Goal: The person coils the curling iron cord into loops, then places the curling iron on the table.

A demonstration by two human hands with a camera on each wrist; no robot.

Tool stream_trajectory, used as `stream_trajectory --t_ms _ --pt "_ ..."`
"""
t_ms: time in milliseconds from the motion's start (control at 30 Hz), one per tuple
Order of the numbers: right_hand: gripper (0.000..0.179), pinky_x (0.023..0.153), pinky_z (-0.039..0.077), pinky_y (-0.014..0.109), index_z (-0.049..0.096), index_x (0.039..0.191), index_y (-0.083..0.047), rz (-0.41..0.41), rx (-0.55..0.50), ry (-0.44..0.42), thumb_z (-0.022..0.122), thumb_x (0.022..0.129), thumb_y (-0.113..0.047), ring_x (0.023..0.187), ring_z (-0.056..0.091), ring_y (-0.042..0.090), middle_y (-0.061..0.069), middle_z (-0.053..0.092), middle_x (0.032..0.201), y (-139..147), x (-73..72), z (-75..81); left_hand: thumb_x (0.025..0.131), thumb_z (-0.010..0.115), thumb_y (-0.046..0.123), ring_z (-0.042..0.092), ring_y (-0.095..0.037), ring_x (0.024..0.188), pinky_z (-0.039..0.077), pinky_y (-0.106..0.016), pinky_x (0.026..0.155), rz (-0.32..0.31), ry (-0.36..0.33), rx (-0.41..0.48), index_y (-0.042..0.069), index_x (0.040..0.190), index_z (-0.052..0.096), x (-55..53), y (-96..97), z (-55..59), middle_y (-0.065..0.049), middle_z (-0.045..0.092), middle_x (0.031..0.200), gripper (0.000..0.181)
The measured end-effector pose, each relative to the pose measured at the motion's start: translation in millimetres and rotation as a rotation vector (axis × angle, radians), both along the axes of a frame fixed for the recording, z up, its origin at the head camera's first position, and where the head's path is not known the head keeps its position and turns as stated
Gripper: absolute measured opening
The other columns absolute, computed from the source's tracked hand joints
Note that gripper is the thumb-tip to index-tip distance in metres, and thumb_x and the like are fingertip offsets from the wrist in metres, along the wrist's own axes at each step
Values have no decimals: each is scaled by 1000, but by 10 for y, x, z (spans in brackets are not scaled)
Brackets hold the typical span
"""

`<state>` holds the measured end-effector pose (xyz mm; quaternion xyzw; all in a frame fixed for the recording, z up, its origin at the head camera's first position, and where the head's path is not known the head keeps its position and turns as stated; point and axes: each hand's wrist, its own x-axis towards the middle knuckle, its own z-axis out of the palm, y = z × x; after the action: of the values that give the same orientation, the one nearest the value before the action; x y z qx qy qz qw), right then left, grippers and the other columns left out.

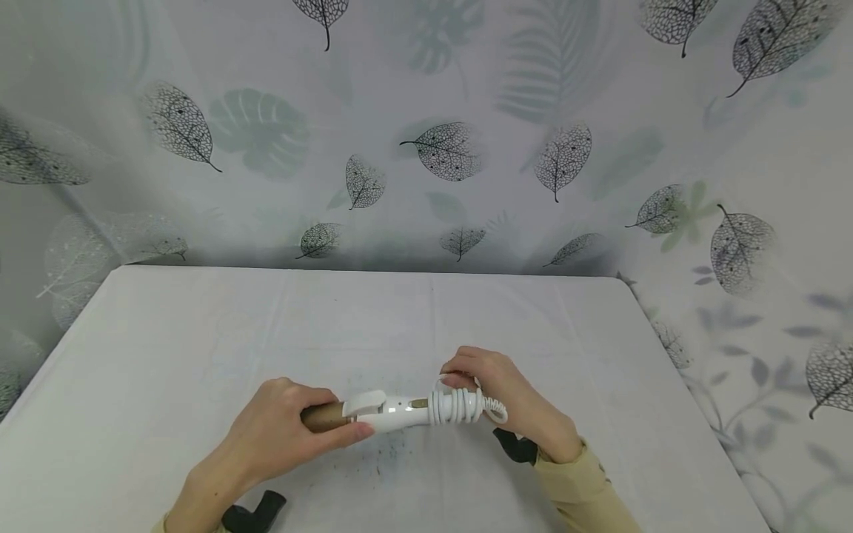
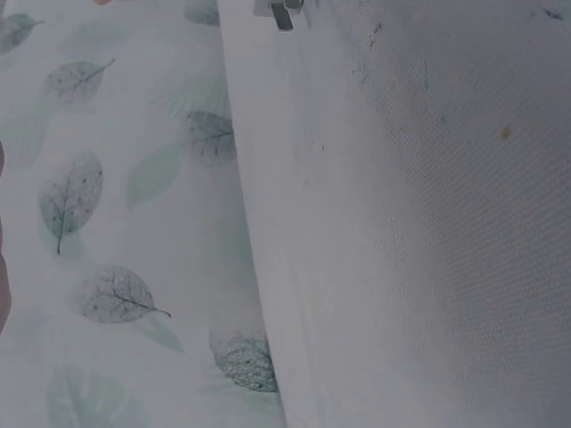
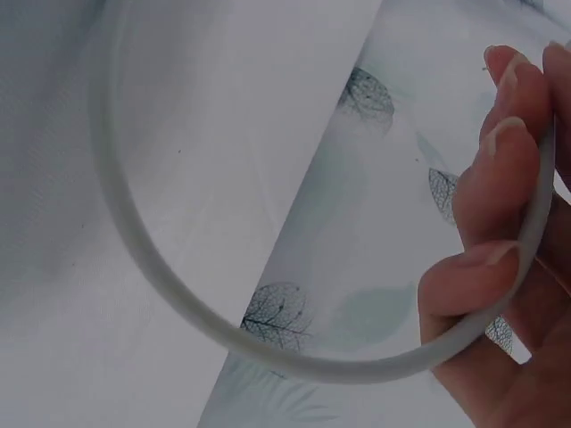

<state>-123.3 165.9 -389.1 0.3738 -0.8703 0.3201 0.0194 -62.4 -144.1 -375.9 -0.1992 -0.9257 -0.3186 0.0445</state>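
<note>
- Though partly covered by fingers, can make out a curling iron [image 1: 403,420] lying crosswise between the hands; cannot tell whether lifted or touching the worktop [image 1: 220,333].
- See the left hand [image 1: 283,426] gripping around the brown barrel [image 1: 324,417], thumb reaching the white body, beside the clamp [image 1: 364,403]; cannot see the barrel's far end, hidden under the palm, nor most fingers.
- See the right hand [image 1: 493,385] holding the white cord [image 1: 456,407], coiled around the handle and burying much of that end.
- From the right wrist, find one big arc of cord running along curled fingers, cut off above.
- From the left wrist, get mostly worktop and leaf-patterned backdrop [image 2: 116,223]; cannot judge the grip there, nor identify a metal piece [image 2: 282,15] cropped at the top edge.
- Below the left wrist, spot a dark piece [image 1: 263,511], cropped; beside the right wrist, another, half hidden behind the sleeve [image 1: 583,488].
- Between the hands, nearer the wearer, notice dark specks [image 1: 378,468], too small to identify.
</note>
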Motion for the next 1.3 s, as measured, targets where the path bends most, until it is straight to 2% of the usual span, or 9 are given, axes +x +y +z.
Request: stream_trajectory --t_ms 133,300,400,567,700,967,1100,1300 --pt "14 61 46 20 67 84 -15 -104 75 -86 72 93 -23 64 49 -1 -11 60 75 16 10 30 76 77 65 30 6 48 26 -18 44 -11 -35 6 29 68 65 11 -14 -1 25 35 52 38" --pt "10 63 47 22 66 89 -16 -123 49 -177 70 95 -22 66 50 3 -11 60 77 39 -2 62 75 74 68 31 6 48 29 -18 45 -18 -37 -26 31 66 63 2 -13 -15 24 35 51 40" --pt "8 63 46 22 67 91 -15 -126 34 -181 68 96 -21 68 49 4 -10 60 78 42 -5 70 76 73 70 30 5 47 29 -18 46 -25 -26 -60 30 66 63 -13 -16 -49 24 35 51 41" --pt "7 61 43 22 69 93 -13 -137 3 -188 68 96 -19 67 47 5 -10 60 78 21 3 79 76 71 71 30 5 47 28 -18 45 -32 -46 -77 29 67 65 -30 -11 -94 22 36 51 44" --pt "5 60 42 22 69 92 -15 -164 -13 -171 70 95 -19 66 46 5 -11 60 78 12 30 102 77 69 72 26 4 47 26 -18 45 -42 -40 -86 29 62 58 -41 16 -139 21 30 51 47" --pt "6 57 38 21 69 89 -14 -231 -13 -125 70 95 -17 63 43 3 -12 56 73 -17 145 191 81 63 74 21 3 46 22 -18 45 -35 33 -187 28 57 40 -72 75 -265 19 21 53 57" --pt "6 56 38 21 68 89 -15 -240 -47 -130 71 93 -13 62 42 2 -13 54 71 -50 207 202 83 60 75 18 2 47 18 -19 46 -39 99 -267 27 59 35 -91 85 -297 17 18 54 60" --pt "7 52 36 20 66 89 -14 -259 -139 -139 70 94 -12 56 40 0 -12 52 69 -93 306 207 82 62 74 17 0 46 14 -19 45 -40 221 -333 24 60 33 -141 102 -390 15 17 54 62"
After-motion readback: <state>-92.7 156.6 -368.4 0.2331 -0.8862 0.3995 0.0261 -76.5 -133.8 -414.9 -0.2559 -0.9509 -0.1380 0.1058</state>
